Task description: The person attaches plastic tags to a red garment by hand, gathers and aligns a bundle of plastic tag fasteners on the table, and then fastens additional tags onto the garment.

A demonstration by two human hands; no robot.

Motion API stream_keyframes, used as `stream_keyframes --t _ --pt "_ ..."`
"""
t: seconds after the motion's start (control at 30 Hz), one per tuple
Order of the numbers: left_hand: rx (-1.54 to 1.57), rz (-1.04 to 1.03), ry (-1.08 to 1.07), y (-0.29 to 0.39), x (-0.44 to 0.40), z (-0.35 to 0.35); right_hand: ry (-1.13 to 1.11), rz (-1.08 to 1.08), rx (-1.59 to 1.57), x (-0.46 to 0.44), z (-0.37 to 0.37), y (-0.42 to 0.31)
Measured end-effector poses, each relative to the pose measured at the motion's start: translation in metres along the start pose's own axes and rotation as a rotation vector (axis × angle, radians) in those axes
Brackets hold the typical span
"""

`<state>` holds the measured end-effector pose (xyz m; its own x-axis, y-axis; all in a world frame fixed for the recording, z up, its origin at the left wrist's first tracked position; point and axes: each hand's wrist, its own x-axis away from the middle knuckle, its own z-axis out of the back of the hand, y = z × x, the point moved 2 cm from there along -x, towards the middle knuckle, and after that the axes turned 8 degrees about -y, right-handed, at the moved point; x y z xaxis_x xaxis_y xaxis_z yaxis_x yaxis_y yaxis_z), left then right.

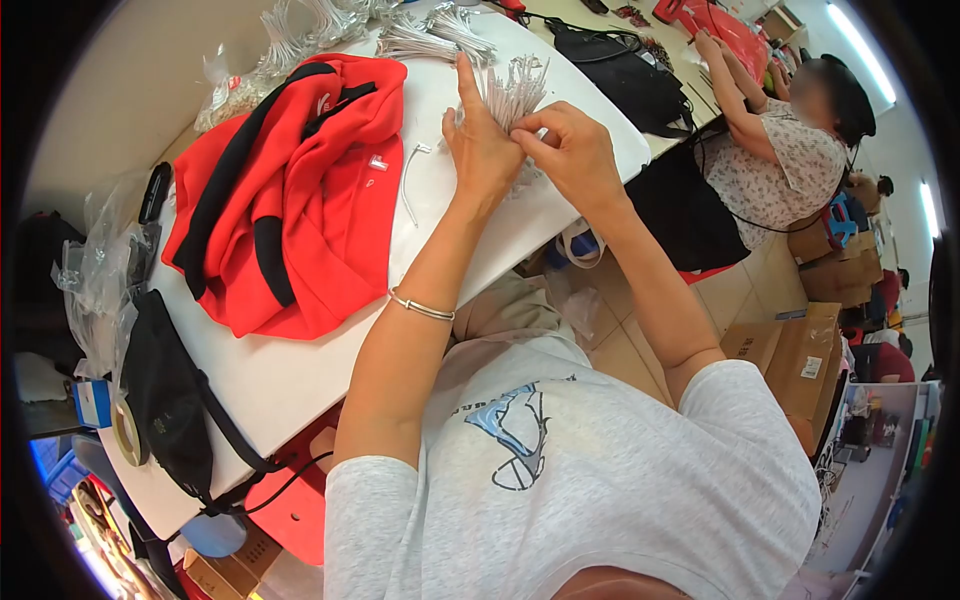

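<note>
A thick bundle of thin white wires (516, 88) fans out above the white tabletop. Against its left side is my left hand (482, 148), index finger pointing up, its other fingers partly hidden at the bundle. My right hand (575, 150) meets it from the right, thumb and index finger pinched together at the base of the wires; what they pinch is too small to make out. A single white wire with a small connector (408, 180) lies left of my left wrist. Further bundles of white wires (425, 42) rest beyond my hands.
A red and black garment (300, 200) covers much of the white table (440, 255) on the left. Near it are a black bag (165, 400), clear plastic (100, 260) and a tape roll (128, 432). A co-worker (780, 150) sits at the upper right, above a cardboard box (785, 355).
</note>
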<state>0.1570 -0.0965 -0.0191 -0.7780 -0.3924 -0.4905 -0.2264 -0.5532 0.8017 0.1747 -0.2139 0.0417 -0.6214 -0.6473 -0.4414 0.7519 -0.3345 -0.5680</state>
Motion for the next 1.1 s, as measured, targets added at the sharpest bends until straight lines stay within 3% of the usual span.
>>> stream_keyframes --t 0.1,0.27,0.47,0.63,0.77,1.1 --pt "-0.015 -0.002 -0.026 -0.001 0.0 0.0 0.07 0.109 0.061 0.001 0.0 -0.02" --pt "0.031 0.078 -0.073 0.002 0.001 0.005 -0.131 0.021 0.08 -0.017 -0.004 -0.034" --pt "0.107 0.064 -0.04 0.001 0.001 0.003 -0.171 0.023 0.127 -0.024 -0.005 -0.03" --pt "0.151 0.061 0.005 -0.009 -0.003 -0.002 -0.189 0.005 -0.022 -0.021 -0.008 -0.021" --pt "0.176 0.092 -0.025 -0.002 0.001 0.002 -0.14 0.11 0.004 -0.022 -0.009 -0.023" --pt "0.356 0.094 0.047 -0.011 -0.003 -0.007 -0.21 0.079 0.163 -0.028 -0.008 -0.018"
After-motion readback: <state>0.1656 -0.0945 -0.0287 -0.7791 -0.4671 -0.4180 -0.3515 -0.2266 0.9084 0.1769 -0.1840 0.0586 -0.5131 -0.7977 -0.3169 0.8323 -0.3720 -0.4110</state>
